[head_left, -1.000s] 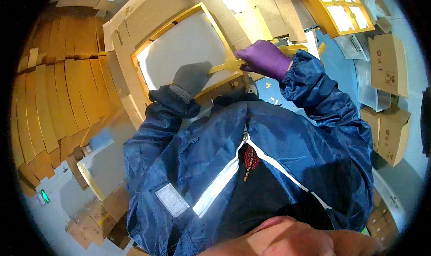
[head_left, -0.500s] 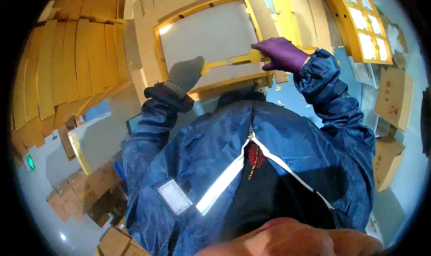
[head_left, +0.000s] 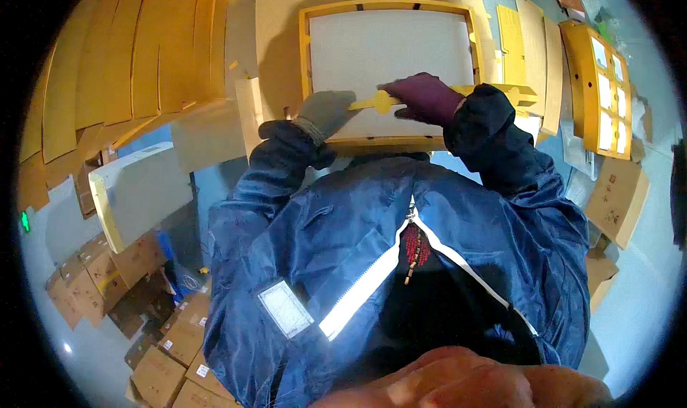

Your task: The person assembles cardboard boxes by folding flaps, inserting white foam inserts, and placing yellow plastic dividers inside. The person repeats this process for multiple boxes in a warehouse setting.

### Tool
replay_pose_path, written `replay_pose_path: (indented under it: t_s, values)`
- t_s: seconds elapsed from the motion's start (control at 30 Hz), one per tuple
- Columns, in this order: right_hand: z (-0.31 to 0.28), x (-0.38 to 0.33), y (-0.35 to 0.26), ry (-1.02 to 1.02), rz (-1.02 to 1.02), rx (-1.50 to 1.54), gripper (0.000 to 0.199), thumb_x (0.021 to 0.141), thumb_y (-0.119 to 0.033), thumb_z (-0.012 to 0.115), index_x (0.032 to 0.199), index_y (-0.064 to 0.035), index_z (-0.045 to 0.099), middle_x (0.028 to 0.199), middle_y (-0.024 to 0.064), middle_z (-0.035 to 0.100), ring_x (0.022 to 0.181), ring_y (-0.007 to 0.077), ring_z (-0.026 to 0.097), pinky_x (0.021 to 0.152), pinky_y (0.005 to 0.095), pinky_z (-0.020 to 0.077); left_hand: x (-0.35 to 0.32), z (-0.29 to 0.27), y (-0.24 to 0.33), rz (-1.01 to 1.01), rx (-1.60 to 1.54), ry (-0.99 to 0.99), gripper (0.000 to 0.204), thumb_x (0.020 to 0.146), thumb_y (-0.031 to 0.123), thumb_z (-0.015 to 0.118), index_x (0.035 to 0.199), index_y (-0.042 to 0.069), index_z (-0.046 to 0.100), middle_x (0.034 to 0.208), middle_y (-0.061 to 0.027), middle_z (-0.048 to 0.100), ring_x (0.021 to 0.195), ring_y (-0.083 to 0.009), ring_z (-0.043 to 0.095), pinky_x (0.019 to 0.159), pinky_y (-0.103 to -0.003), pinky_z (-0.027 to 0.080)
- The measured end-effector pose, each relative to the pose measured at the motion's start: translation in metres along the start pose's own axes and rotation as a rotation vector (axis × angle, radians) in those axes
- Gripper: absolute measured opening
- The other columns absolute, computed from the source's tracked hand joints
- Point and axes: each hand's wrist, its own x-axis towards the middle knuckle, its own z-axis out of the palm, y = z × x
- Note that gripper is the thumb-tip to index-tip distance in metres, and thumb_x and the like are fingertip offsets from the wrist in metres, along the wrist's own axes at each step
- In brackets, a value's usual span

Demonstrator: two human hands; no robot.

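My left hand [head_left: 325,112], in a grey glove, grips one end of a long yellow plastic strip [head_left: 377,103]. In a purple glove, my right hand [head_left: 424,96] holds the same strip further right. The strip lies across the lower part of a white panel [head_left: 386,46] set in a yellow frame [head_left: 304,50], which rests on a cardboard-coloured surface in front of me. Both blue jacket sleeves reach up to it.
Stacked cardboard sheets [head_left: 122,57] fan out at upper left. A second white panel with a yellow edge [head_left: 132,190] stands at left. More yellow frames [head_left: 597,86] lean at right. Cardboard boxes [head_left: 114,279] sit lower left and at right [head_left: 615,197].
The framed panel has swung to sit squarely in front of me. Both hands moved with the yellow strip toward the middle of the panel's lower part.
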Motion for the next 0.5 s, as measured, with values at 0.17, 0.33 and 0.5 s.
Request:
replay_pose_path:
  t_s: [0.17, 0.33, 0.5]
  values:
    - [0.022, 0.048, -0.043, 0.022, -0.032, 0.045, 0.032, 0.087, -0.024, 0.069, 0.113, -0.0066, 0.062, 0.101, 0.0135, 0.068, 0.095, 0.0365, 0.066, 0.080, 0.0489, 0.0543, -0.003, 0.025, -0.017, -0.044, -0.142, 0.042, 0.025, 0.092, 0.033, 0.062, 0.103, 0.011, 0.066, 0.090, -0.0125, 0.070, 0.086, -0.0350, 0.069, 0.075, -0.047, 0.054]
    - [0.061, 0.087, -0.019, 0.014, -0.043, 0.065, 0.023, 0.092, -0.027, 0.063, 0.105, -0.0080, 0.062, 0.092, 0.0145, 0.065, 0.089, 0.0374, 0.066, 0.073, 0.0485, 0.0544, -0.011, 0.045, -0.060, -0.117, -0.301, 0.301, 0.042, 0.092, 0.029, 0.066, 0.129, 0.012, 0.058, 0.114, -0.0186, 0.066, 0.094, -0.0381, 0.068, 0.085, -0.048, 0.054]
    - [0.095, 0.137, 0.023, 0.108, 0.009, 0.121, 0.022, 0.094, -0.028, 0.062, 0.101, -0.0071, 0.062, 0.103, 0.0145, 0.059, 0.096, 0.0357, 0.062, 0.080, 0.0453, 0.0519, 0.004, 0.069, -0.078, -0.533, -0.698, 0.625, 0.049, 0.092, 0.022, 0.065, 0.136, 0.008, 0.048, 0.123, -0.0216, 0.059, 0.104, -0.0409, 0.062, 0.094, -0.047, 0.050]
